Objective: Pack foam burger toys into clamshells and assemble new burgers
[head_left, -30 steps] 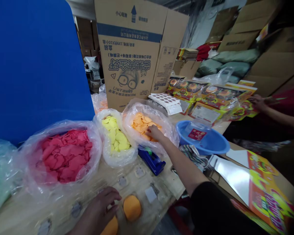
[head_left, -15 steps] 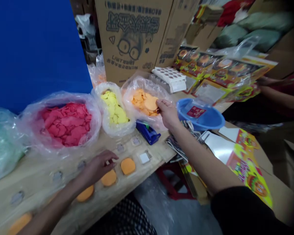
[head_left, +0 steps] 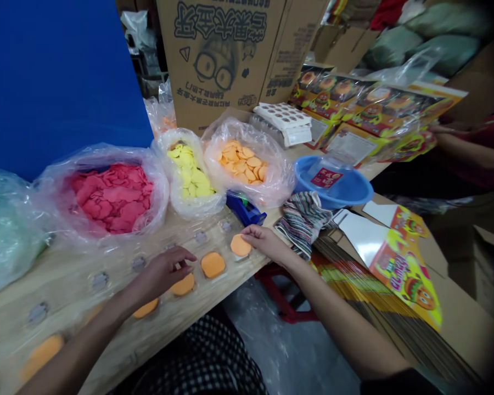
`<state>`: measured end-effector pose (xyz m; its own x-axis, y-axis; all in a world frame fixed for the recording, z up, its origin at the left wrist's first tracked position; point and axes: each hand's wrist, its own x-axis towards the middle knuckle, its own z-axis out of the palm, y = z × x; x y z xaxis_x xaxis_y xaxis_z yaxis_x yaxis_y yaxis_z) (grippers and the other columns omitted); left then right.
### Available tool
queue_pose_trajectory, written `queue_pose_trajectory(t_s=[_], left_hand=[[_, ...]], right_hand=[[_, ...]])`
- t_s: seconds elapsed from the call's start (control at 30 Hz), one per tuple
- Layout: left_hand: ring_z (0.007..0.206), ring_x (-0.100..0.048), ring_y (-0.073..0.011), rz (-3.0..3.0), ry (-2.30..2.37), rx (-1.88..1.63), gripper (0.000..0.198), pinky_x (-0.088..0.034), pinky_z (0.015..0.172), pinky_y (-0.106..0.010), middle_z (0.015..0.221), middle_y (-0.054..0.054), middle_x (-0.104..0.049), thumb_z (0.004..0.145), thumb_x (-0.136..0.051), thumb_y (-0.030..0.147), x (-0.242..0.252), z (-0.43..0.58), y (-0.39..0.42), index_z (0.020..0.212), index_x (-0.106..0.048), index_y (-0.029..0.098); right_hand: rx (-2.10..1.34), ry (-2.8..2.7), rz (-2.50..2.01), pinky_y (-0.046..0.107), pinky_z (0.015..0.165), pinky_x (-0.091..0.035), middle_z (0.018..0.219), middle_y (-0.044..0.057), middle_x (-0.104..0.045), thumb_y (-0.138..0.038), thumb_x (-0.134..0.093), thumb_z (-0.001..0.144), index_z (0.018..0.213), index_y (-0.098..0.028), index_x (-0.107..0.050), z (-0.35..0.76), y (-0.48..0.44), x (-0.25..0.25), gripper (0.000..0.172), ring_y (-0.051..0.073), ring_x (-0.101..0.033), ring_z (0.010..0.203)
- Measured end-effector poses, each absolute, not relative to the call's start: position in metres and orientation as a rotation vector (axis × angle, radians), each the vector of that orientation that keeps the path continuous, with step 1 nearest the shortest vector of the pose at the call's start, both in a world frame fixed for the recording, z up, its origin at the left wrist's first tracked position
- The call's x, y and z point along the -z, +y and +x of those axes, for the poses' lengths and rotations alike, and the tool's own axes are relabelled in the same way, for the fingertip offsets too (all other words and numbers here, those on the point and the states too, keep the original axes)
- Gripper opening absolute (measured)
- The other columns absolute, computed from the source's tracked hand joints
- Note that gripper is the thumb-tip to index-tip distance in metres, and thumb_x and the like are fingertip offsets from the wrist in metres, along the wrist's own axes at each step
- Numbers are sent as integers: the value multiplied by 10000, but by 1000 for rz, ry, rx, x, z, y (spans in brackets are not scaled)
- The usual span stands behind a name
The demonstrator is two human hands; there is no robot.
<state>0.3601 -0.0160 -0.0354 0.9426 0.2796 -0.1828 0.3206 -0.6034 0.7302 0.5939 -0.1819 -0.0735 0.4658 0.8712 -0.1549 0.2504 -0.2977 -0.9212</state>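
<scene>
Between the thumb and fingers of my right hand (head_left: 264, 241) is a flat orange disc (head_left: 240, 246). It is over the end spot of a clear plastic tray (head_left: 201, 238), with a bit of white showing under its lower edge. My left hand (head_left: 164, 274) hovers over the tray, fingers loosely bent and apart, nothing visible in them. Beside it lies another orange disc (head_left: 213, 265), and more orange pieces (head_left: 183, 285) sit along the front row, some partly hidden by my left hand and forearm. Small greyish squares (head_left: 139, 264) show in the back row.
Behind the tray stand plastic-lined containers of pink pieces (head_left: 121, 197), yellow pieces (head_left: 192, 174) and orange discs (head_left: 243, 162). A blue tape dispenser (head_left: 247, 211), striped cloth (head_left: 302, 216) and blue basin (head_left: 337, 189) are near my right hand. Printed cards (head_left: 409, 269) lie right. Another person's arm (head_left: 473, 148) shows far right.
My right hand has come down from the bag of orange discs to the tray's right end, carrying one disc. My left hand has stayed nearly in place. The view has shifted slightly.
</scene>
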Motion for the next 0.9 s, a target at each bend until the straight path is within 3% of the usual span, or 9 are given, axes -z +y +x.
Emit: queue_pose_trajectory(t_s=[0.13,0.33,0.57,0.67,0.77,0.9], left_hand=[[719,-545,-120,2252,442,59,240,-415,607,-225,886,-29,-591,788,-448,317,36,357,-16,944,-583,194],[715,-544,-121,2259,439,52,240,-416,604,-224,877,-30,-590,787,-451,324,38,359,-16,939,-585,197],[697,-540,-111,2319,417,-79,206,-429,590,-219,879,-30,-592,810,-442,298,31,369,-6,916,-581,187],[856,-542,-144,2496,387,-367,214,-446,734,-269,963,-56,-585,829,-430,287,23,392,13,937,-577,175],[1080,-451,-188,2754,337,-561,236,-352,931,-349,1112,-86,-543,842,-413,254,18,425,40,991,-572,164],[1114,-430,-185,3057,293,-259,259,-248,993,-366,1099,-73,-567,866,-347,221,17,467,77,971,-580,179]], right_hand=[[-684,-1102,-1903,242,652,-393,755,-1,-584,-361,-493,775,817,-174,-574,593,-186,82,208,133,-515,709],[-722,-1024,-1913,247,632,-419,759,1,-593,-342,-503,765,872,-179,-543,590,-193,101,199,141,-544,708],[-400,-1195,-2079,269,652,-429,782,15,-544,-287,-499,783,765,-205,-548,582,-198,109,97,159,-540,738],[-285,-1255,-2073,293,694,-452,906,47,-510,-256,-480,793,904,-223,-551,577,-199,109,136,177,-541,817],[-160,-1227,-2039,305,697,-462,953,70,-493,-254,-435,825,1029,-246,-509,572,-193,96,218,187,-542,838],[15,-1303,-1856,323,785,-424,934,80,-539,-242,-367,865,1010,-243,-515,569,-162,56,206,198,-523,905]])
